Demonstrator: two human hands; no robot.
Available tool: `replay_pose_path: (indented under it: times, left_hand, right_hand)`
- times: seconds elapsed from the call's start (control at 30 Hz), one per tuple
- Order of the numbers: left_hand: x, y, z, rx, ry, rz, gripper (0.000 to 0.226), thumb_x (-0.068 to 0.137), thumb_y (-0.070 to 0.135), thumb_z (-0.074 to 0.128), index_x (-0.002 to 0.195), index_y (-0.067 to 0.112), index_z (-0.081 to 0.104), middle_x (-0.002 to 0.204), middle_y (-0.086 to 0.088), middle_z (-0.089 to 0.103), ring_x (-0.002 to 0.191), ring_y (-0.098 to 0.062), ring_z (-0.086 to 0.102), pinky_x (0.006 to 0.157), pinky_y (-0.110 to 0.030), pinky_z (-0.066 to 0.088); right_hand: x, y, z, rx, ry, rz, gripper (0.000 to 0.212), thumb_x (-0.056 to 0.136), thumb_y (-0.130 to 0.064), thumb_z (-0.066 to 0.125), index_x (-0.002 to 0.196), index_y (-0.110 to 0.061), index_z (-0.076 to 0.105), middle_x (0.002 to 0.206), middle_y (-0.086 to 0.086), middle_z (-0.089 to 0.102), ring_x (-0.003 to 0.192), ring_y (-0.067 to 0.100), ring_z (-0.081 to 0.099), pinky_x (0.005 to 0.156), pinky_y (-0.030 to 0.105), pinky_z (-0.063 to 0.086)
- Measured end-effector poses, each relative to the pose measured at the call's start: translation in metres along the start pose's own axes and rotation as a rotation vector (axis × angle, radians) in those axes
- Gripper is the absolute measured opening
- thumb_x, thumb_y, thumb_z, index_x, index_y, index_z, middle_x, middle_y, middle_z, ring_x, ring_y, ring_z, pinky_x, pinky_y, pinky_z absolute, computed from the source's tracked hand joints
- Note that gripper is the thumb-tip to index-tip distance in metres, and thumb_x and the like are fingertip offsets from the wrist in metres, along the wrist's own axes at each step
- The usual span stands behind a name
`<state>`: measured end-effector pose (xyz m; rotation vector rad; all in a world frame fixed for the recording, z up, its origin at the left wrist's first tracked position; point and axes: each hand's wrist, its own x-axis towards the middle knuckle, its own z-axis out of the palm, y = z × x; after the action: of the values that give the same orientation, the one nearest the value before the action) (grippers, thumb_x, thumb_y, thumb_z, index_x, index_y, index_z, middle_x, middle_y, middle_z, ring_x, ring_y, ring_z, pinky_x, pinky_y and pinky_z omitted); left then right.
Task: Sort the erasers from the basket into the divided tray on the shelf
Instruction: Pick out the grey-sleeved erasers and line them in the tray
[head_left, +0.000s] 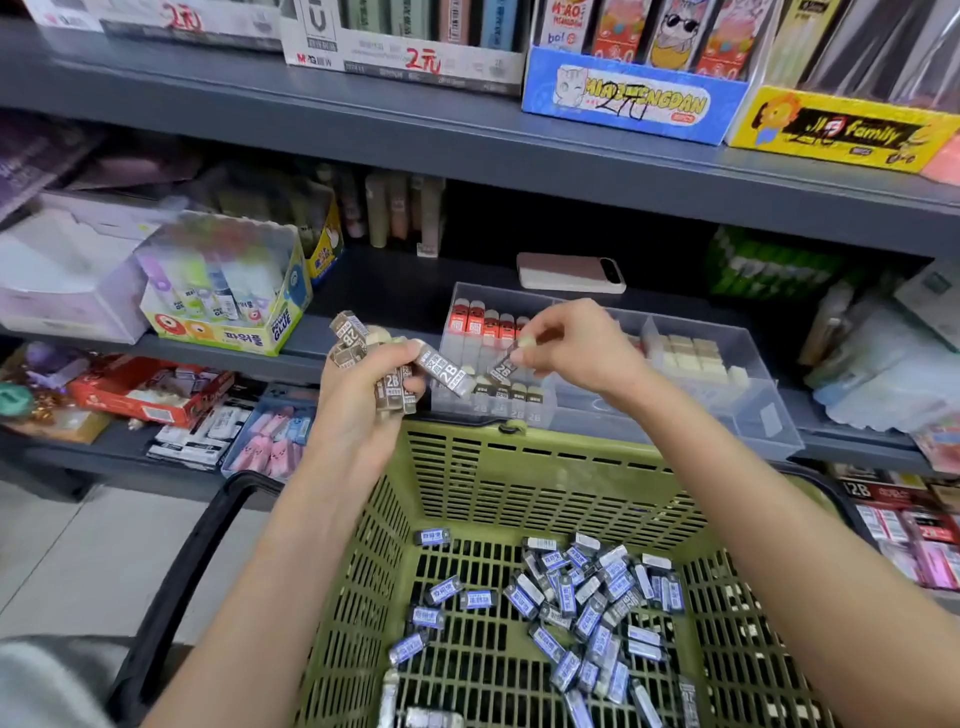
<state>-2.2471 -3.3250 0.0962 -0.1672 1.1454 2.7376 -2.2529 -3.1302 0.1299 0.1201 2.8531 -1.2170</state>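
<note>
My left hand (363, 384) grips a bunch of brown-sleeved 2B erasers (395, 376) above the basket's far left corner. My right hand (566, 345) pinches one brown 2B eraser (503, 368) over the front left compartment of the clear divided tray (769, 415) on the shelf. That compartment holds a row of brown erasers (511, 400); red-sleeved erasers (480, 325) stand behind them, and cream erasers (693, 356) fill a right compartment. The green basket (545, 467) below holds several blue-sleeved erasers (576, 597).
A phone (570, 273) lies on the shelf behind the tray. A glue-stick display box (228, 291) stands to the left. Stationery boxes line the upper shelf (363, 130). More packs fill the lower shelf on both sides. The basket's black handle (171, 587) hangs at left.
</note>
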Motion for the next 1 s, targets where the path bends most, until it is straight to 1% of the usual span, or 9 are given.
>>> replay_pose_path:
  times: [0.07,0.2,0.37,0.47,0.77,0.83,0.87,0.93,1.0]
  left_hand:
    - [0.007,0.001,0.0,-0.008,0.026,-0.006,0.031,0.084,-0.014,0.05,0.071,0.013,0.041,0.058,-0.001,0.056,0.051,-0.009,0.057,0.039,-0.016,0.039]
    - [0.014,-0.003,-0.003,-0.07,0.061,-0.053,0.028,0.084,-0.012,0.051,0.072,0.012,0.043,0.059,-0.002,0.06,0.051,-0.01,0.058,0.039,-0.015,0.039]
    - [0.017,-0.008,-0.007,-0.127,0.097,-0.093,0.026,0.081,-0.01,0.055,0.072,0.012,0.046,0.059,-0.002,0.061,0.052,-0.01,0.059,0.039,-0.015,0.04]
    - [0.017,-0.008,-0.008,-0.145,0.092,-0.089,0.024,0.072,-0.008,0.061,0.072,0.011,0.046,0.059,-0.002,0.062,0.051,-0.009,0.058,0.04,-0.015,0.041]
    - [0.012,-0.008,-0.01,-0.1,0.039,-0.083,0.027,0.059,-0.001,0.067,0.072,0.013,0.048,0.063,-0.002,0.063,0.053,-0.01,0.059,0.042,-0.016,0.043]
    - [0.012,-0.008,-0.01,-0.092,0.037,-0.078,0.027,0.059,-0.001,0.067,0.071,0.013,0.047,0.063,-0.002,0.063,0.053,-0.01,0.059,0.042,-0.016,0.043]
    - [0.012,-0.008,-0.01,-0.085,0.034,-0.072,0.027,0.06,-0.002,0.066,0.071,0.013,0.047,0.062,-0.002,0.062,0.052,-0.009,0.058,0.042,-0.016,0.042]
    - [0.012,-0.008,-0.009,-0.065,0.021,-0.054,0.026,0.067,-0.006,0.063,0.072,0.013,0.046,0.06,0.001,0.06,0.05,-0.008,0.057,0.041,-0.016,0.042]
    - [0.012,-0.008,-0.007,-0.025,-0.006,-0.028,0.028,0.073,-0.01,0.061,0.076,0.013,0.046,0.06,0.0,0.058,0.051,-0.008,0.056,0.041,-0.017,0.041]
  right_hand:
    - [0.011,-0.002,0.003,-0.059,-0.155,0.037,0.003,0.08,-0.005,0.07,0.08,-0.002,0.07,0.058,-0.007,0.063,0.055,0.006,0.062,0.065,0.021,0.05]
    - [0.022,-0.01,0.013,-0.093,-0.319,0.078,0.011,0.088,-0.005,0.062,0.094,0.002,0.067,0.077,-0.002,0.063,0.062,0.011,0.066,0.08,0.029,0.055]
    - [0.023,-0.012,0.033,-0.121,-0.212,0.148,0.014,0.087,-0.002,0.061,0.095,0.009,0.064,0.092,0.018,0.069,0.062,0.014,0.068,0.079,0.038,0.056]
    - [0.02,-0.008,0.048,-0.233,-0.074,0.118,0.009,0.084,-0.006,0.067,0.088,0.002,0.068,0.085,0.012,0.07,0.061,0.012,0.064,0.065,0.027,0.052]
    - [0.014,-0.009,0.049,-0.427,-0.01,0.021,0.012,0.089,-0.006,0.057,0.089,-0.002,0.069,0.088,0.009,0.066,0.088,0.025,0.061,0.075,0.028,0.046]
    - [0.005,-0.012,0.042,-0.331,0.095,-0.077,0.021,0.093,-0.008,0.049,0.095,-0.005,0.069,0.088,0.009,0.069,0.084,0.023,0.064,0.078,0.032,0.051]
    - [0.0,-0.015,0.038,-0.143,0.098,-0.093,0.024,0.095,-0.013,0.048,0.089,-0.006,0.07,0.08,0.007,0.07,0.074,0.019,0.065,0.07,0.033,0.054]
    - [-0.01,-0.025,0.03,0.27,-0.047,-0.051,0.026,0.095,-0.025,0.052,0.081,-0.012,0.069,0.067,-0.001,0.066,0.056,0.009,0.061,0.051,0.024,0.05]
    - [-0.016,-0.031,0.028,0.348,-0.207,-0.073,0.011,0.09,-0.026,0.06,0.087,-0.018,0.067,0.062,-0.008,0.063,0.053,0.002,0.056,0.048,0.019,0.047]
